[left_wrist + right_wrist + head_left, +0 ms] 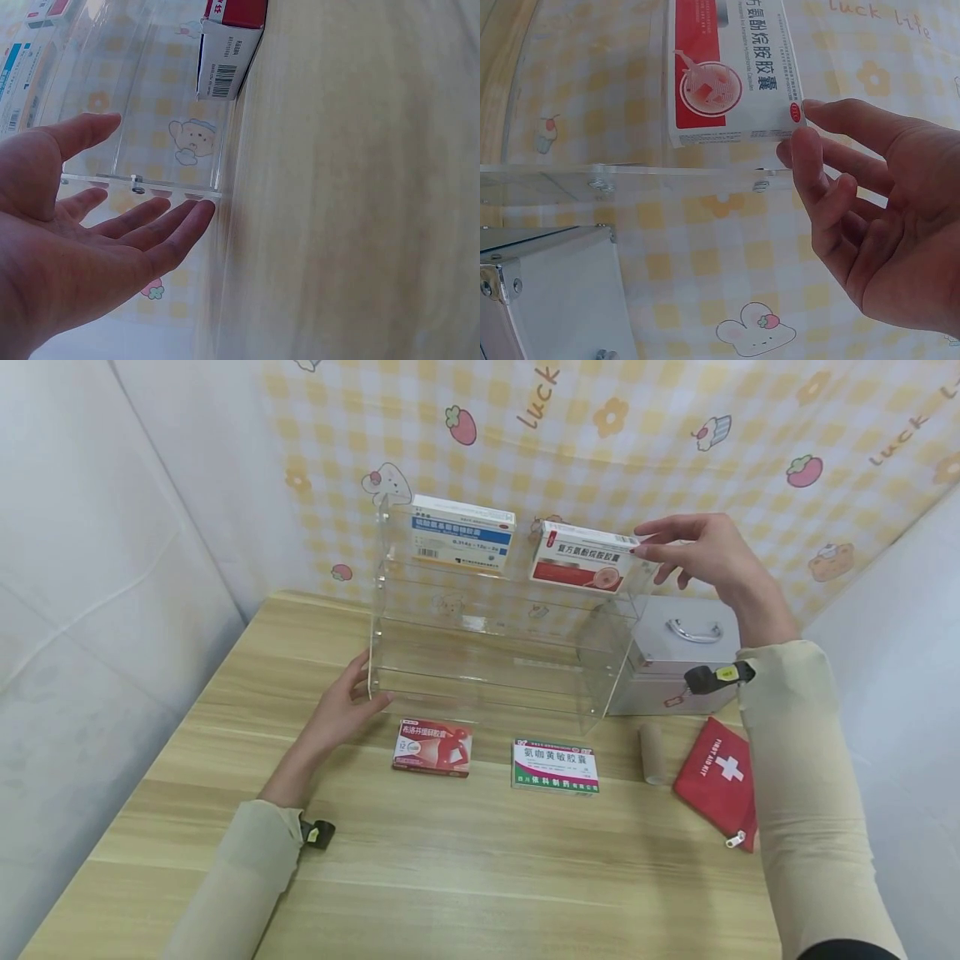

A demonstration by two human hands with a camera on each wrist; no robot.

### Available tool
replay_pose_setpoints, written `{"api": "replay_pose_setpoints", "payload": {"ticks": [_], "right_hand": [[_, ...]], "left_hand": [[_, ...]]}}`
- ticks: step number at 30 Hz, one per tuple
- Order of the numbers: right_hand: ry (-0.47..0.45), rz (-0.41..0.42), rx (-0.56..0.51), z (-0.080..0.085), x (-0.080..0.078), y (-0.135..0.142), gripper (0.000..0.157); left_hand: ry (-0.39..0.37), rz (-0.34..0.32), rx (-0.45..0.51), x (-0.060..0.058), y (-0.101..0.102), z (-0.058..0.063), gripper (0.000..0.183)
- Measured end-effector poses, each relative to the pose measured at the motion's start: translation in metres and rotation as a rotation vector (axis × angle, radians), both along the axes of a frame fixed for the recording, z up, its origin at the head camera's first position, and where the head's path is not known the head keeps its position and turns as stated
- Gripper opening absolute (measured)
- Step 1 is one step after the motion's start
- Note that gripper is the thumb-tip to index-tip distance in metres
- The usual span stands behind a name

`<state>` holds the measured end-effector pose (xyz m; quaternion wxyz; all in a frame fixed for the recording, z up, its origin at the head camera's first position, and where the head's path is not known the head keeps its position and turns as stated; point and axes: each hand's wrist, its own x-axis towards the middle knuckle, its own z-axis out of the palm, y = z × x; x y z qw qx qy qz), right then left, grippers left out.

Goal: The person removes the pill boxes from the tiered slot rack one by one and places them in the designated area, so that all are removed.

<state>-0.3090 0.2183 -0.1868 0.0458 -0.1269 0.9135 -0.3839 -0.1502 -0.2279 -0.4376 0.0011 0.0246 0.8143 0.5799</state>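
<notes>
A clear acrylic tiered display rack [378, 610] stands at the back of the table. My left hand [341, 710] is at its lower left side panel, thumb in front and fingers outside, spread and nearly straight in the left wrist view. On the top tier, a white-and-red medicine box [576, 558] leans at the right end. My right hand [697, 552] pinches this box at its upper right corner with thumb and forefinger; the other fingers curl loosely. A blue, white and yellow medicine box [462, 537] stands to its left on the same tier.
Before the rack lie a red ibuprofen box [432, 748] and a white, green and magenta capsule box [555, 767]. Right of them are a brown cardboard tube [652, 754] and a red first aid pouch [716, 772]. A silver handled case [675, 647] stands beside the rack.
</notes>
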Motion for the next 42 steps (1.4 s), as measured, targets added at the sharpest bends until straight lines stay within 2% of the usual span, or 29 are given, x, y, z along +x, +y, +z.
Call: {"api": "replay_pose_setpoints", "payload": {"ticks": [15, 29, 42], "right_hand": [[-0.019, 0.005, 0.044, -0.0023, 0.0055, -0.0050, 0.048], [-0.098, 0.010, -0.096, -0.0042, 0.0012, -0.0089, 0.047], [-0.063, -0.014, -0.139, -0.0064, -0.0004, -0.0083, 0.046]], "left_hand": [[0.003, -0.008, 0.011, 0.0008, 0.0003, 0.0005, 0.079], [-0.003, 0.001, -0.003, -0.0004, 0.0000, 0.0006, 0.080], [-0.005, 0.008, -0.018, 0.0001, 0.0004, 0.0015, 0.079]]}}
